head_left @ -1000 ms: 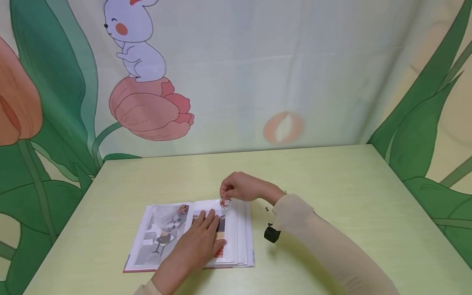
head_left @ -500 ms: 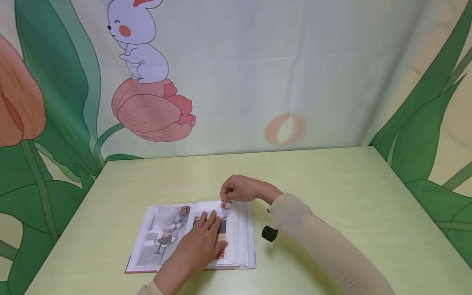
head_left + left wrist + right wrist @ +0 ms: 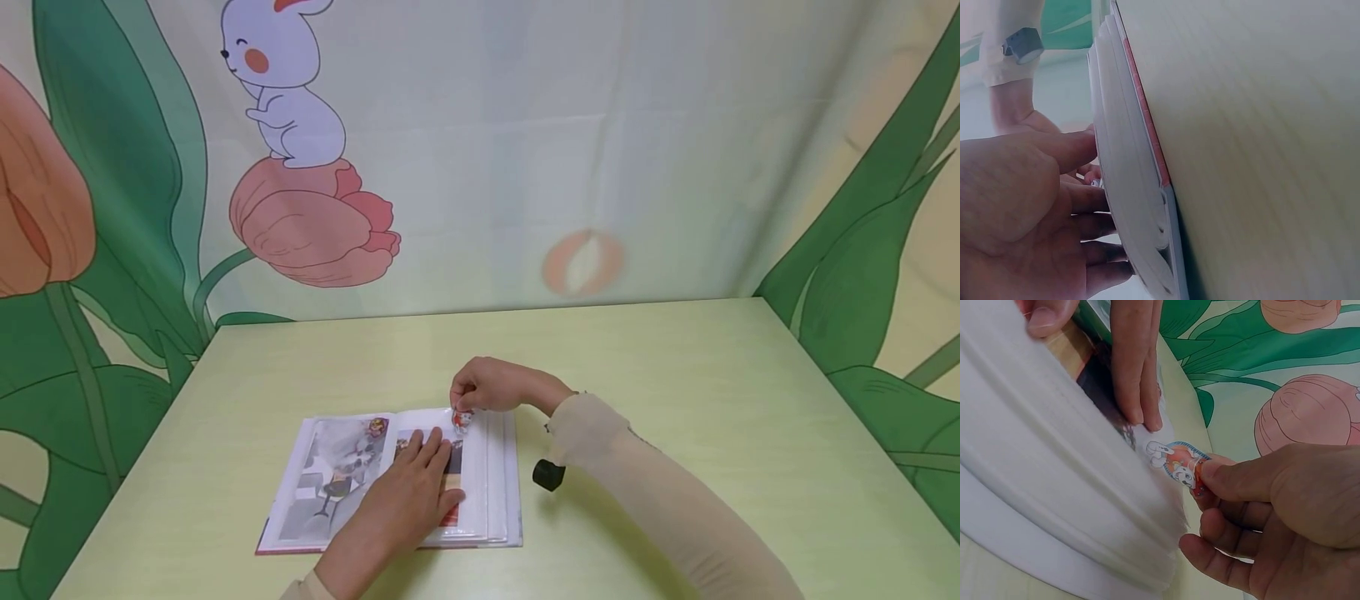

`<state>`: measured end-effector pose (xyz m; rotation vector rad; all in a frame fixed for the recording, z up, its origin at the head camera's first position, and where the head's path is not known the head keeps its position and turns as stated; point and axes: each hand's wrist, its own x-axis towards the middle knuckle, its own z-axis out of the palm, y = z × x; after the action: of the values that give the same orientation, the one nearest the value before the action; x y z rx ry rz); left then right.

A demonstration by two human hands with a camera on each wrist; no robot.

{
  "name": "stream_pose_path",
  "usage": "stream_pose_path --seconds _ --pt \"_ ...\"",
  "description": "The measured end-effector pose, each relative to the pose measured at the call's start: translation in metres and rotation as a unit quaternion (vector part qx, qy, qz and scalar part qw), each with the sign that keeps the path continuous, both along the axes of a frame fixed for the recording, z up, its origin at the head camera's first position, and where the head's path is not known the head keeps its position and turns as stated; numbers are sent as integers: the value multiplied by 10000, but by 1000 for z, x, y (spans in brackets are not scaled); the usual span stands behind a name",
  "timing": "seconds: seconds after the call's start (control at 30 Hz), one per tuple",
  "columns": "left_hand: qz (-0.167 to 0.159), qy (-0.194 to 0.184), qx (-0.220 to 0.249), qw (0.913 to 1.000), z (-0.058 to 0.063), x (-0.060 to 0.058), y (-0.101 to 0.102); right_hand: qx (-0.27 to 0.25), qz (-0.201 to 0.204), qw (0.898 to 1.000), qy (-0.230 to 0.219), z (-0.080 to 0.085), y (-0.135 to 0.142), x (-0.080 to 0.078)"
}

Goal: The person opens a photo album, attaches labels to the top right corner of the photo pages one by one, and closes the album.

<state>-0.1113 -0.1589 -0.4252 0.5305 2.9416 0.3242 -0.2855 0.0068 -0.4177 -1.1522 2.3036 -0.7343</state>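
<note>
A photo album (image 3: 495, 492) lies spread on the table. My left hand (image 3: 408, 492) rests on its right page with straight fingers, partly covering a colour photo (image 3: 452, 462). Between thumb and fingertips, my right hand (image 3: 491, 385) pinches a small cartoon dog sticker (image 3: 461, 422) at that page's top edge. In the right wrist view the sticker (image 3: 1180, 465) points its free end towards the page, just beyond the left fingertips. From the side, the left wrist view has the left hand (image 3: 1029, 206) against the thick stack of pages.
A black-and-white photo (image 3: 330, 475) fills the left page, with another small sticker (image 3: 377, 427) at its top right corner. A black wrist camera (image 3: 548, 475) hangs by the right sleeve. Behind the pale green table (image 3: 675, 375) stands a printed rabbit-and-tulip curtain (image 3: 487, 167).
The right hand has lowered slightly, bringing the sticker down over the page's top edge. The left hand stays in place on the page. The head view has shifted a little.
</note>
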Motion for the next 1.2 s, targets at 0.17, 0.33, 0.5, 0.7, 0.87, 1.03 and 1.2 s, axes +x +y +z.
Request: stream_pose_path --seconds 0.17,0.33,0.5,0.7,0.87,1.03,1.2 --pt "-12 41 -17 10000 0 0 0 -22 -11 10000 67 -2 0 0" --pt "-29 48 -49 10000 0 0 0 12 -17 10000 74 -3 -1 0" --pt "-27 11 -68 10000 0 0 0 75 -39 9999 86 -3 -2 2" --pt "-22 -19 -122 9999 0 0 0 189 -36 9997 167 -3 -4 2" --pt "-10 -66 -163 9998 0 0 0 274 -31 9994 217 -4 -7 1" --pt "-29 -5 -147 9999 -2 0 0 352 -114 9991 206 -4 -8 2" --pt "-33 24 -97 9999 -3 0 -1 374 -162 9990 195 -5 -8 3"
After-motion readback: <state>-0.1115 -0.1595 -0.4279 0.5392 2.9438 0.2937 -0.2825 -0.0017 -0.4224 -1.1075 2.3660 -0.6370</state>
